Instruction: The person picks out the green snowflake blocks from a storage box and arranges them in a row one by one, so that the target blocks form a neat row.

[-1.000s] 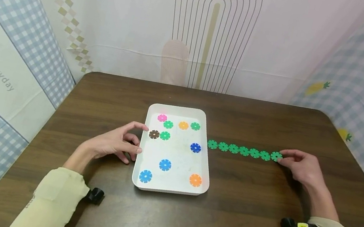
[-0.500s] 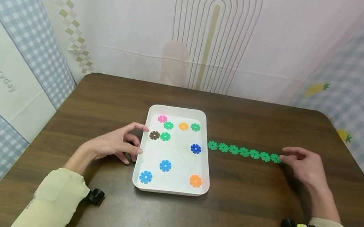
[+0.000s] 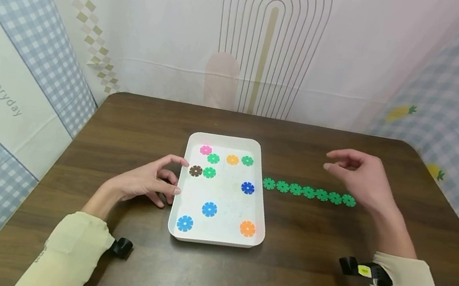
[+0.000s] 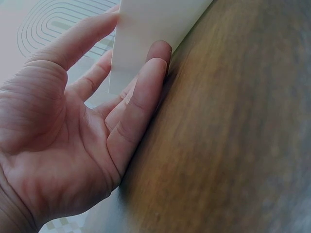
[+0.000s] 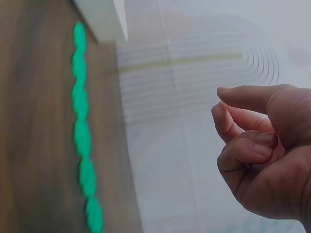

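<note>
A row of several green notched discs [image 3: 308, 192] lies on the table, running rightward from the tray's right side. The left hand [image 3: 141, 180] rests with fingertips and thumb against the left rim of the white tray [image 3: 212, 243]. In the left wrist view, fingers of that hand [image 4: 92, 111] touch the tray wall [image 4: 141, 34]. Raised over the right part of the row, the right hand [image 3: 364, 180] holds nothing; its thumb and index fingertip are apart. The right wrist view shows the green row [image 5: 81, 138] left of this hand [image 5: 272, 155], whose other fingers are bent.
Inside the tray lie a pink disc [image 3: 206, 150], a brown disc [image 3: 195, 170], a dark blue disc [image 3: 247, 188], two light blue discs, two orange-toned discs and three green discs. A patterned cloth [image 3: 164, 15] stands behind the table's back edge.
The right hand has let go of the row's rightmost green disc and moved up and left. That disc shifted slightly down into line earlier. The left hand stays at the tray.
</note>
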The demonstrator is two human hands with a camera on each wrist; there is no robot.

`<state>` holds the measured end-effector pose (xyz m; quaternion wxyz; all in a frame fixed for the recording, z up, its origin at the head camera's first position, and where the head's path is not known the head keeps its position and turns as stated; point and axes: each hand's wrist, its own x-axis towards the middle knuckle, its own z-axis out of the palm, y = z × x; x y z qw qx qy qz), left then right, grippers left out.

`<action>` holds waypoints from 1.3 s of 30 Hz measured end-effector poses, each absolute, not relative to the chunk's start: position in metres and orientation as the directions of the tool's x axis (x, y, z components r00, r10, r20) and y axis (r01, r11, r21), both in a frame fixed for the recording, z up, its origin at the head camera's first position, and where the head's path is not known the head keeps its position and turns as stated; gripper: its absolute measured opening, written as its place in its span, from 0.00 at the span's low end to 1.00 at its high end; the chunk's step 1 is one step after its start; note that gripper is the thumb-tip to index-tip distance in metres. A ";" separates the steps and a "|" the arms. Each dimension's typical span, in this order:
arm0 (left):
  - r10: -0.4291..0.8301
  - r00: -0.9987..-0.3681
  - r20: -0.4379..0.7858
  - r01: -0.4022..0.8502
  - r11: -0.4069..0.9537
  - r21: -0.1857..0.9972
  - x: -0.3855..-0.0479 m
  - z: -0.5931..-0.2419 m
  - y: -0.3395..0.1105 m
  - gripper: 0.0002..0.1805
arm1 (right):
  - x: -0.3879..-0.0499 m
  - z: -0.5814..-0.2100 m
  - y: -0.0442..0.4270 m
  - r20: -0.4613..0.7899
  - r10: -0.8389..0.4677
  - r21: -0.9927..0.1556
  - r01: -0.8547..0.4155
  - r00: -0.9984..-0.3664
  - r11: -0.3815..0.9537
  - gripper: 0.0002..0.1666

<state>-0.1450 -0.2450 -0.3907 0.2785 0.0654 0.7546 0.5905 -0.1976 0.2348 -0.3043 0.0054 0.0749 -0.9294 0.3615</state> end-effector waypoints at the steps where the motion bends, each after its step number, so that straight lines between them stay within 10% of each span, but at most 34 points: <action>1: 0.427 -0.836 -0.343 -0.230 0.295 0.927 -0.145 -0.391 -0.245 0.42 | -0.198 -0.301 0.228 0.068 -0.148 -0.673 -0.154 -0.987 0.723 0.22; 39: 0.406 -0.842 -0.356 -0.242 0.305 0.921 -0.146 -0.392 -0.245 0.40 | -0.217 -0.355 0.034 -0.268 -0.437 -0.741 -0.106 -0.858 0.663 0.16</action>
